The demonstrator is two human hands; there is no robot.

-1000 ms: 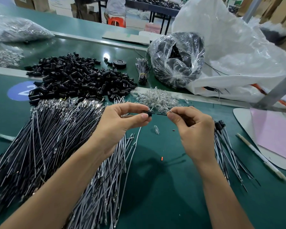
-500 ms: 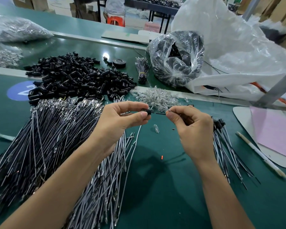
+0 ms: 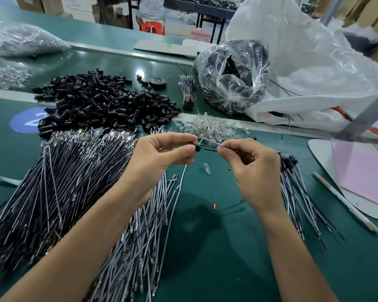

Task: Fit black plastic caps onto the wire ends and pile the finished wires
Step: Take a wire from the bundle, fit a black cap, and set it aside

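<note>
Uncapped wires (image 3: 52,182): lying fanned on the bench (image 3: 216,247) at eight o'clock of the view's centre, putting the next pick close.
Left hand (image 3: 159,162): fingers pinching a black cap (image 3: 196,147), likely steadying its mouth toward three o'clock.
Right hand (image 3: 255,168): fingers clamping the wire (image 3: 211,150) near its tip, probably stiffening it for pushing toward nine o'clock.
Finished wires (image 3: 297,188): piling at four o'clock, capped ends pointing to twelve.
Loose caps (image 3: 100,105): heaping at ten o'clock.
Hard to make out: how far the tip is sitting inside the cap; the wire's tail is disappearing behind the right palm.

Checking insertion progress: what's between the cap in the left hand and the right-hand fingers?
Head view: a short stretch of thin black wire runs from the black cap to the right fingers.
</note>
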